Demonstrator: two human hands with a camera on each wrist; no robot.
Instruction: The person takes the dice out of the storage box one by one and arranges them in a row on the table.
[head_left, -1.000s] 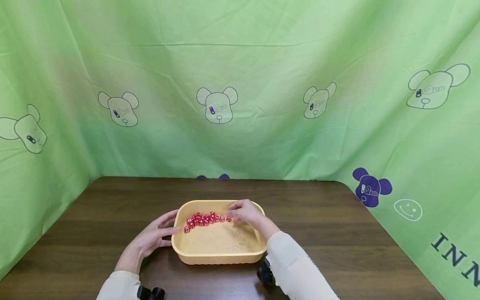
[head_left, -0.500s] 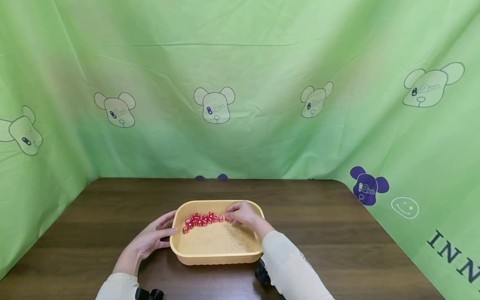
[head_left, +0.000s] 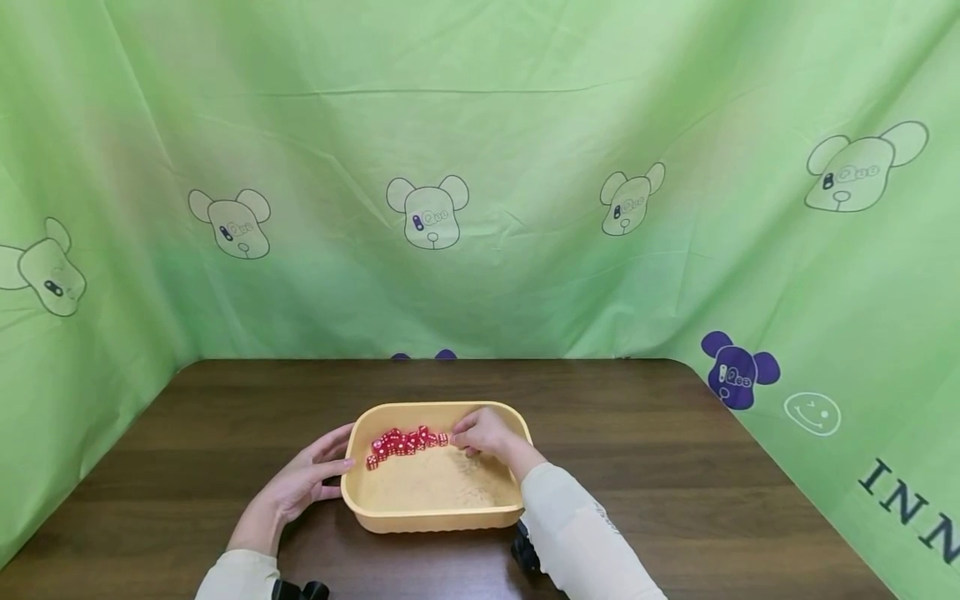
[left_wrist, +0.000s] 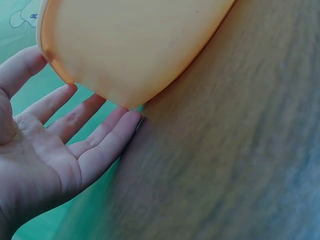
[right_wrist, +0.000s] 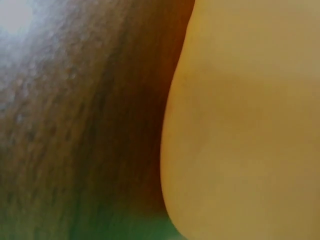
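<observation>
A shallow tan plastic tub (head_left: 427, 521) sits on the table. Several red dice (head_left: 405, 442) with white pips lie in it, bunched at the back left with a short row running right. My left hand (head_left: 296, 479) is at the tub's left end, thumb at the rim and relaxed fingers against the outer wall; the left wrist view shows the fingertips (left_wrist: 132, 117) along its underside. Inside the tub, my right hand (head_left: 487, 433) pinches a die at the row's right end, mostly hidden by the fingertips. The right wrist view shows only the tub wall (right_wrist: 240, 125) and tabletop.
The tub rests on a dark wooden table (head_left: 637, 467). A green cloth backdrop (head_left: 525, 292) with printed bear heads hangs behind and at both sides. Black wrist devices (head_left: 300, 590) sit below both sleeves.
My right hand has closed in on the end of the dice row, its fingertips now covering the last die. The left hand keeps its place at the tub; the head view shifted slightly.
</observation>
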